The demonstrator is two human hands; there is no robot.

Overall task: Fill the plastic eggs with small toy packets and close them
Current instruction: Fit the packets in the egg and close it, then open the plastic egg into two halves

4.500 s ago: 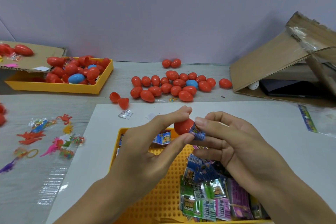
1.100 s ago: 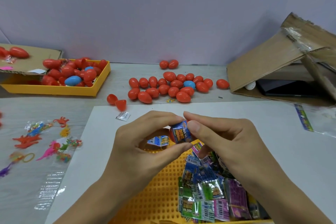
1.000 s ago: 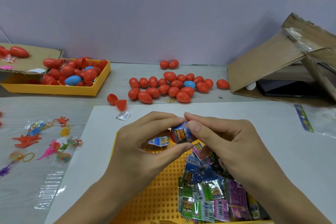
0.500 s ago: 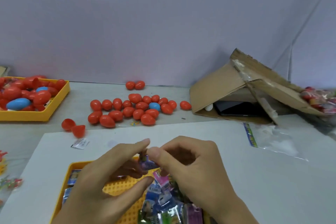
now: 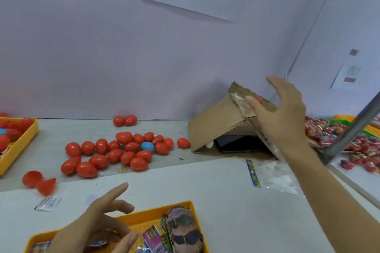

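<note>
My right hand (image 5: 284, 115) is raised in front of the cardboard box (image 5: 213, 127), fingers spread and straight. A small red egg (image 5: 258, 99) shows just past its thumb tip; whether the thumb touches it is unclear. Low over the yellow tray (image 5: 158, 209) hovers my left hand (image 5: 96, 226), fingers relaxed and holding nothing. The tray holds loose toy packets (image 5: 153, 239) and a banded bundle of packets (image 5: 183, 230). Several closed red eggs (image 5: 115, 155) and one blue egg (image 5: 147, 146) lie on the table behind. Two open red egg halves (image 5: 39, 182) lie at the left.
Another yellow tray (image 5: 22, 144) of eggs sits at the far left. A dark phone (image 5: 238, 144) lies under the cardboard box. An empty plastic bag (image 5: 275, 176) lies on the white sheet (image 5: 205, 189). A metal pole (image 5: 349, 135) slants across bagged eggs (image 5: 362, 144) at the right.
My hands have parted. The right hand rose up and right toward the cardboard box and opened; the left hand let go of the egg and dropped over the tray. The view swung up and right.
</note>
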